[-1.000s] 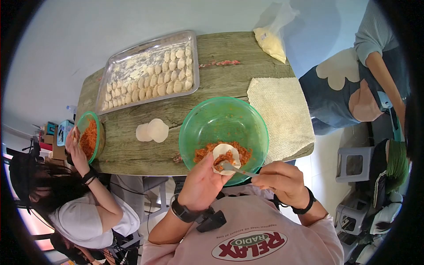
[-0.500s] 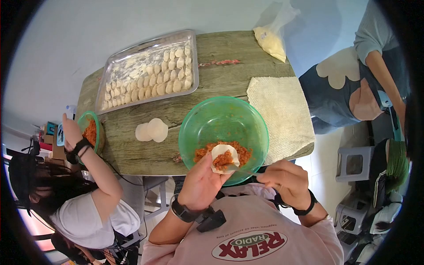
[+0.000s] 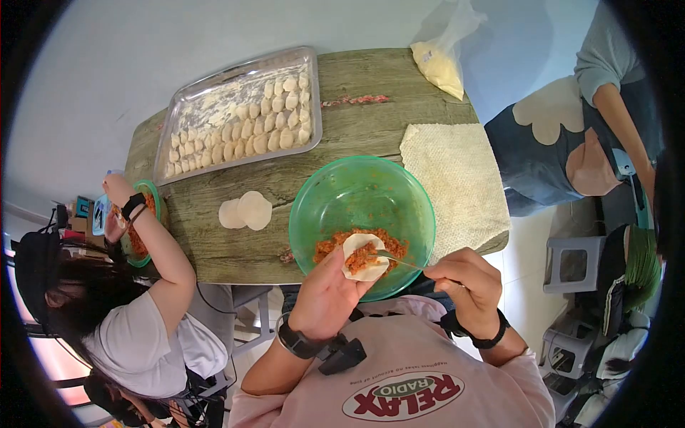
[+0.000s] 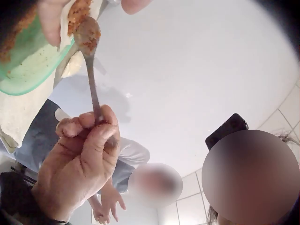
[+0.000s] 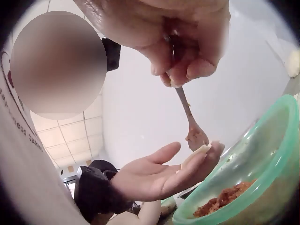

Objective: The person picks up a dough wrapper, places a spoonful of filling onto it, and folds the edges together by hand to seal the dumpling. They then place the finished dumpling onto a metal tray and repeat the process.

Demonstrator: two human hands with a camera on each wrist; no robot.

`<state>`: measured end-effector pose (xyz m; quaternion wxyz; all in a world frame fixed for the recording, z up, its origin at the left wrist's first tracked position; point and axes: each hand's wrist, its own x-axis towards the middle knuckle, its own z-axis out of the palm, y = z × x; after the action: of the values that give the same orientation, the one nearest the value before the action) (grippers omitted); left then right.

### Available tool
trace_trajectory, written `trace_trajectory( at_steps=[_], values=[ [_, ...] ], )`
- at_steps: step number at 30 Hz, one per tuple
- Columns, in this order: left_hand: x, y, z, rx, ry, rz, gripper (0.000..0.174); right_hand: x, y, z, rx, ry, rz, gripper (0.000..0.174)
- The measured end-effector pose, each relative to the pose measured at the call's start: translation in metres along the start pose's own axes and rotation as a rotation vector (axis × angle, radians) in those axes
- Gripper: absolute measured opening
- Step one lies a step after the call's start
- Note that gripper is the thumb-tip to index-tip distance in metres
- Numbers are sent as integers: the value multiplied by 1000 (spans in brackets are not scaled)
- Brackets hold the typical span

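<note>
Palm up over the near side of a green bowl (image 3: 357, 189), my left hand (image 3: 325, 296) carries a round dumpling wrapper (image 3: 368, 274) on its extended fingers, with the thumb apart from it in the right wrist view. Reddish-orange filling (image 3: 359, 257) sits on the wrapper. My right hand (image 3: 467, 285) pinches the handle of a metal spoon (image 4: 93, 79) between thumb and curled fingers. The spoon's bowl, smeared with filling, is right at the filling on the wrapper. More filling (image 5: 225, 199) lies in the green bowl.
Left of the bowl lie a few loose wrappers (image 3: 255, 210). A metal tray (image 3: 214, 107) with rows of dumplings stands at the back left. A cream cloth (image 3: 453, 185) and a bag (image 3: 437, 70) are to the right. Another person (image 3: 153, 335) works at a second bowl (image 3: 158, 203).
My right hand has shifted slightly right and up, turning the spoon at the filling. The left hand stays nearly still with the wrapper. The person at left has moved their hands about their bowl.
</note>
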<state>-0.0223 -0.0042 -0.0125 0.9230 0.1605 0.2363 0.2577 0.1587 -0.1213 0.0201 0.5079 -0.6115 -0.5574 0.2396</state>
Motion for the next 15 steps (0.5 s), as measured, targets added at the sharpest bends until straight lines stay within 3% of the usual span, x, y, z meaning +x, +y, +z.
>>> trace_trajectory(
  at_steps=[15],
  values=[
    [1,-1,-1,15,7,4,41,-2,-3,2,12,-75,-52,15]
  ],
)
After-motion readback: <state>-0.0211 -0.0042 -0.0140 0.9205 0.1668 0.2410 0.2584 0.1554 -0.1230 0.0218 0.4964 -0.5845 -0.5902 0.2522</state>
